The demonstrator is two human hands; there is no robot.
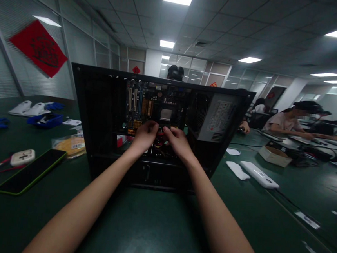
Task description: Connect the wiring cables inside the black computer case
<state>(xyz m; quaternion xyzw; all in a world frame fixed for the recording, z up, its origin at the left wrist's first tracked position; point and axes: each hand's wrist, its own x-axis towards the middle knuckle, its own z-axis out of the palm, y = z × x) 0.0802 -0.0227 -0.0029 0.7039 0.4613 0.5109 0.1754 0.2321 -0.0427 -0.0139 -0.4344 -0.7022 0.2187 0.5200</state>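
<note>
A black computer case (152,176) stands on the green table with its open side facing me. Inside it a motherboard (139,100) is mounted, with a square silver chip (166,115) near its middle. A silver power supply (220,117) sits at the upper right of the case. Both hands reach into the case below the chip, close together. The fingers of my left hand (146,134) are bent into a pinch. My right hand (175,139) is pinched too, beside some thin cables. Whatever lies between the fingertips is too small and dark to make out.
To the left lie a phone (31,173), a blue tray (45,119), a yellow packet (71,145) and white shoes (30,107). At the right are a white power strip (259,174) and a small box (275,154). Other people (287,121) sit at the tables beyond.
</note>
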